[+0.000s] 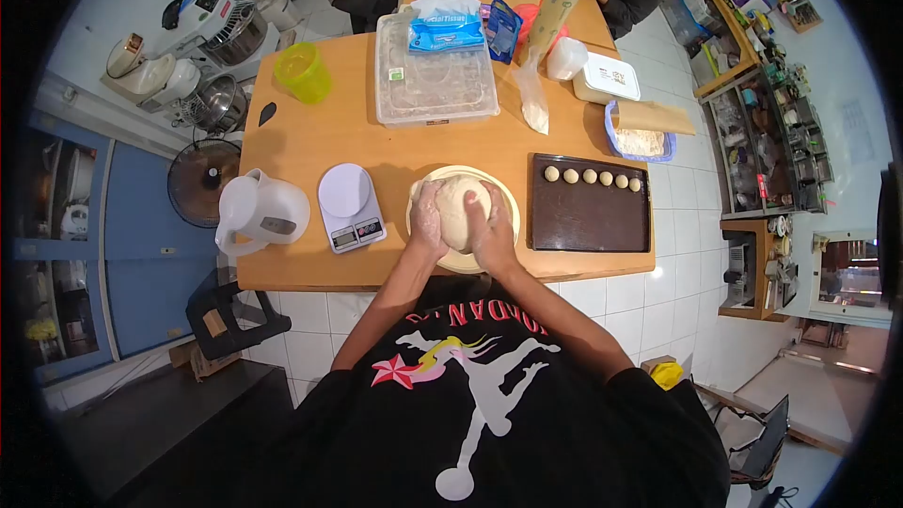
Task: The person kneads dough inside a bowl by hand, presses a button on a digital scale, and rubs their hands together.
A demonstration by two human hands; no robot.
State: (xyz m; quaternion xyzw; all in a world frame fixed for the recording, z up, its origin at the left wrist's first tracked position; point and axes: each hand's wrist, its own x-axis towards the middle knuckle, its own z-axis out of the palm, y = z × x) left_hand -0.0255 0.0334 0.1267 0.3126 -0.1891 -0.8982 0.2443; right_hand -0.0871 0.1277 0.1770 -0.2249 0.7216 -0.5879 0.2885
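A large pale ball of dough (453, 212) is between my two hands, above a cream-coloured round basin (513, 212). My left hand (428, 218) cups its left side, with flour on the skin. On the right side my right hand (491, 230) grips it, thumb lying across the top. Left of the basin is a white kitchen scale (346, 193) with a round platform. To the right lies a dark baking tray (591, 216) with a row of several small dough balls (590, 176) along its far edge.
A white jug (263, 212) and a yellow-green cup (303, 73) stand at the left. Behind the basin are a clear lidded box (435, 85) and a tissue pack (446, 34). A flour container (641, 142) sits far right. Two people sit at the table's far end.
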